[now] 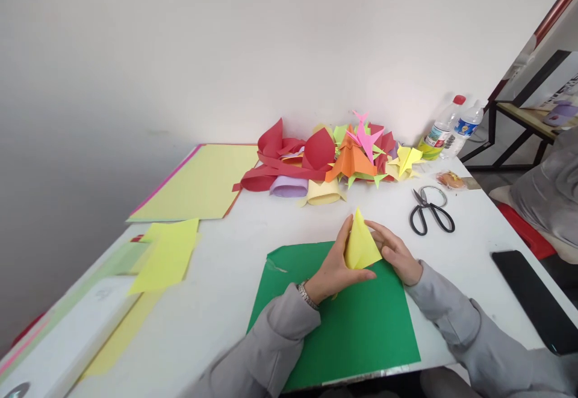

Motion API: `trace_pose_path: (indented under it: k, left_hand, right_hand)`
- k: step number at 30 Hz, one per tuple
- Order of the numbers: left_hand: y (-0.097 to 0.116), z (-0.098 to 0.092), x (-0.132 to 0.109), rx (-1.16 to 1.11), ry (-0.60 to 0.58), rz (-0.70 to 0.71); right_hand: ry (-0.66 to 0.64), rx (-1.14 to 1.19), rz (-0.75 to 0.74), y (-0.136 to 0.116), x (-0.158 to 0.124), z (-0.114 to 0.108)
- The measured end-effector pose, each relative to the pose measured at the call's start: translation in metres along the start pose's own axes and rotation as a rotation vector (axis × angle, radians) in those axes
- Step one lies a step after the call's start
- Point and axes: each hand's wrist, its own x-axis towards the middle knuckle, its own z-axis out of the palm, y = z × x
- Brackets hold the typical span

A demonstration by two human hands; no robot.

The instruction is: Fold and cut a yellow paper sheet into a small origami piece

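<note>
Above a green sheet [361, 326] I hold a folded piece of yellow paper [360, 244], its narrow tip pointing up. My left hand [333, 270] grips it from the left, with the thumb along the lower edge and the fingers behind. On the other side my right hand [396, 254] has its fingers curled at the paper's right edge, partly behind it. A metal watch band [307, 295] circles the left wrist.
Paper models [352, 157] in several colours lie against the wall. Scissors [428, 211] and a tape roll [434, 194] are at right, near a black phone [537, 298]. Two bottles [447, 127] stand behind. Yellow sheets [167, 253] and large card [198, 181] lie left.
</note>
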Motion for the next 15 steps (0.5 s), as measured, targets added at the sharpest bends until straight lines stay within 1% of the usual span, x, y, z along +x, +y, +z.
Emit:
trace_pose_path:
  k: [3,5,11,15]
  left_hand:
    - [0.001,-0.001,0.001,-0.070,-0.008,-0.001]
    - [0.003,-0.001,0.002,-0.090,-0.013,0.007]
    - [0.012,-0.004,0.003,-0.064,0.037,-0.045]
    - [0.016,-0.010,0.005,-0.117,0.056,-0.023]
  right_hand:
    - [0.024,-0.018,-0.001,0.000,0.001,0.001]
    - [0.067,-0.030,-0.005,0.001,0.002,0.002]
    - [0.289,-0.089,0.014,0.005,0.006,-0.001]
    - [0.455,-0.035,0.028,0.007,0.008,-0.008]
